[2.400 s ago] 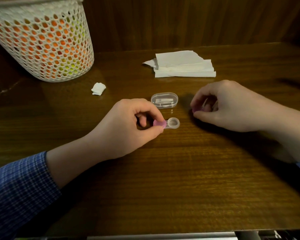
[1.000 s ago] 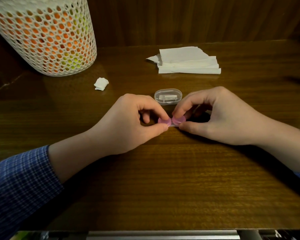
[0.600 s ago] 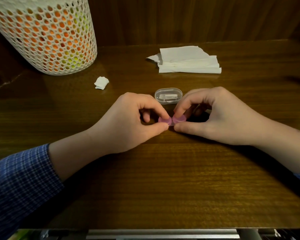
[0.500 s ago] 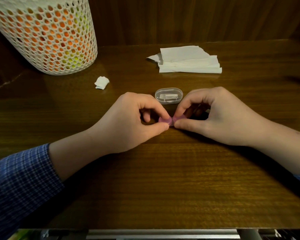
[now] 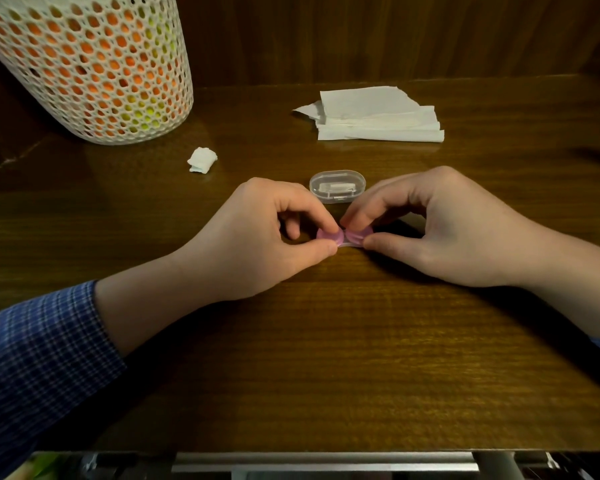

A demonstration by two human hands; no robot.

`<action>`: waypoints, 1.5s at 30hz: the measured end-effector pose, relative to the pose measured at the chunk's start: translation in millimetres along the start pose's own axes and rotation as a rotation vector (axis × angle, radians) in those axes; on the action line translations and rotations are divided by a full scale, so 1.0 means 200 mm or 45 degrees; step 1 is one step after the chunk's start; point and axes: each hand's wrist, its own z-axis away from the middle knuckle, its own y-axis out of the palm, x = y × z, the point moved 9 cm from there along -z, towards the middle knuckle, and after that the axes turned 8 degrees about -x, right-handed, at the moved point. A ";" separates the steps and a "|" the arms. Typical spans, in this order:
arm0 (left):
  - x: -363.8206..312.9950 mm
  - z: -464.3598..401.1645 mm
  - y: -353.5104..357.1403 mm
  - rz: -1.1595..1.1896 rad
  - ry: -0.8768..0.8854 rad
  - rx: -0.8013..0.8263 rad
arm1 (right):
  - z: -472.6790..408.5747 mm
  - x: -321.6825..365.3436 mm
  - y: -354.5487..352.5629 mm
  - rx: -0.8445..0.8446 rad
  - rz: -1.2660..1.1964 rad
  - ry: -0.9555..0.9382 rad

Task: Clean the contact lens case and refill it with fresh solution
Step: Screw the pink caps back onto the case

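A contact lens case (image 5: 343, 238) with two pink caps lies on the wooden table (image 5: 326, 358) between my hands. My left hand (image 5: 257, 237) pinches the left pink cap between thumb and forefinger. My right hand (image 5: 440, 226) grips the right pink cap (image 5: 357, 235) with thumb and fingertips. Most of the case body is hidden by my fingers. No solution bottle is in view.
A small clear oval box (image 5: 337, 186) with white tools inside sits just behind my hands. A stack of white tissues (image 5: 374, 116) lies at the back. A crumpled tissue bit (image 5: 202, 160) lies left of it. A white mesh basket (image 5: 90, 64) stands at the back left.
My right hand came from the right with a pink cap and set it on the open right well. Since then its fingers have shifted slightly on that cap. The left hand has stayed put.
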 end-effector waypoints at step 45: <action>0.01 0.00 0.00 -0.022 0.007 0.006 | -0.01 -0.02 0.00 -0.051 0.036 0.004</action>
